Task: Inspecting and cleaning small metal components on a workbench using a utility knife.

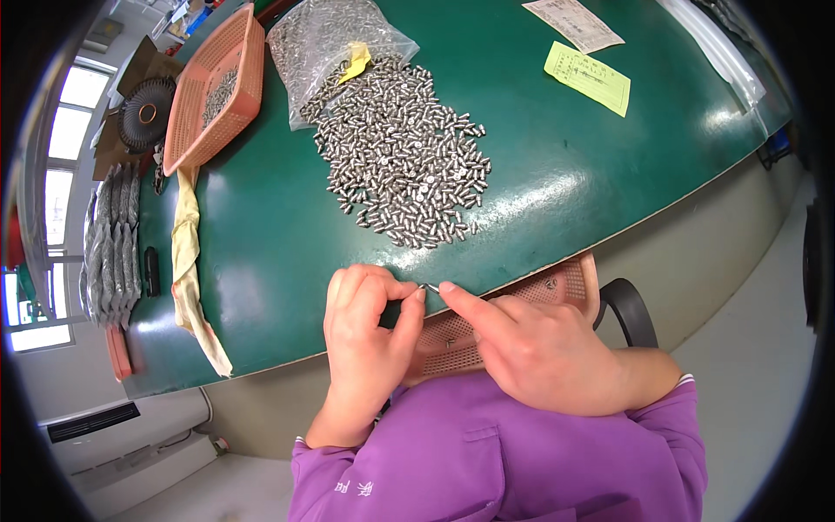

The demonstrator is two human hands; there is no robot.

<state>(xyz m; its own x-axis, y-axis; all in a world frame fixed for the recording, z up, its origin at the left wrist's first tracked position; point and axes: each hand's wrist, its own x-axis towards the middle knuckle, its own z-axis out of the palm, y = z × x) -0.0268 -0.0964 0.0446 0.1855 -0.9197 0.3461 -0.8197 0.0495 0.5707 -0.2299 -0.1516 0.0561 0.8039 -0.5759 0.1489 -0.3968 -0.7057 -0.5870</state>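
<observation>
Close to the table's front edge, my left hand [365, 322] is closed, thumb and index fingertip pinching a small silvery metal part [430, 287]. The right hand [548, 348] meets the other end of this part with its index fingertip; its thumb is hidden below and the remaining fingers are curled. Beyond both hands spreads a heap of small bullet-shaped metal parts [404, 161]. It spills from a clear plastic bag [326, 26], which holds more of them and has a yellow slip [357, 61] at its mouth.
The table [261, 261] has a green top. A pink plastic basket [252, 96] with metal parts stands far left, near a yellowish cloth strip [185, 252] and stacked grey packets [113, 244]. Paper slips [589, 78] lie far right. Another pink basket [570, 283] sits below the front edge.
</observation>
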